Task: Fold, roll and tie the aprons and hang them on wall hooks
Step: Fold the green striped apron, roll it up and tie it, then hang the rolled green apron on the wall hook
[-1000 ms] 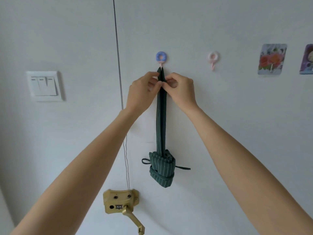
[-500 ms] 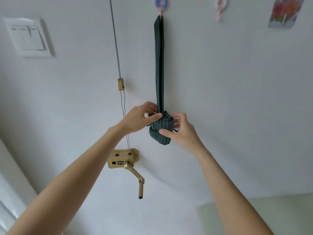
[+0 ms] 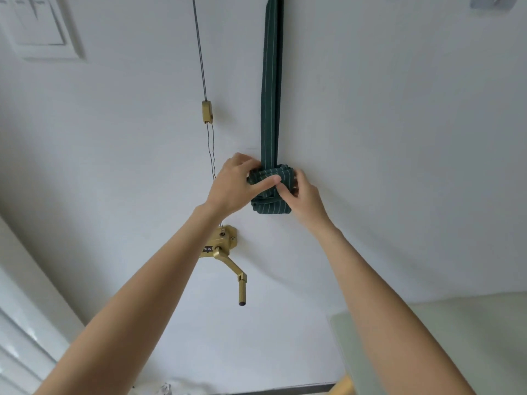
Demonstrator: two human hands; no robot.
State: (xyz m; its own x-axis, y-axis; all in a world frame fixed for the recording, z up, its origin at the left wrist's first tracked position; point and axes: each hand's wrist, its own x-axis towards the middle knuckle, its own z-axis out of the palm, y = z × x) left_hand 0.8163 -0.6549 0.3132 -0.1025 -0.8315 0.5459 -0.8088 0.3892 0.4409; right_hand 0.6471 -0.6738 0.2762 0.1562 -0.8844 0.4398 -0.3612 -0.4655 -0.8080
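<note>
Both hands dropped from strap top (near hooks, 1.0 s ago) to the rolled bundle; view tilted down w/ them, so hooks are now out of frame above.

Left hand (image 3: 232, 185): grips left side of apron roll (image 3: 271, 192), thumb laid across its front, fingers curled behind. Right hand (image 3: 305, 199): holds right side of roll, fingers curled round it; fingertips partly hidden by cloth.

Apron roll: dark green w/ thin pale stripes, against white wall (image 3: 399, 138), centre of frame. Hangs from long strap (image 3: 269, 81) of same cloth, running straight up and out of top edge. Strap enters roll at top, between the 2 hands.

Left of strap: thin cable (image 3: 199, 47) running down to small brass fitting (image 3: 207, 111), thinner wires below it. Brass crank winder (image 3: 225, 252) on wall under left wrist, handle hanging down-right. Light switch plate (image 3: 42, 29) far upper left. Pale green surface (image 3: 470, 323) lower right, near. Sticker edge (image 3: 494, 1) at top right, mostly cut off.
</note>
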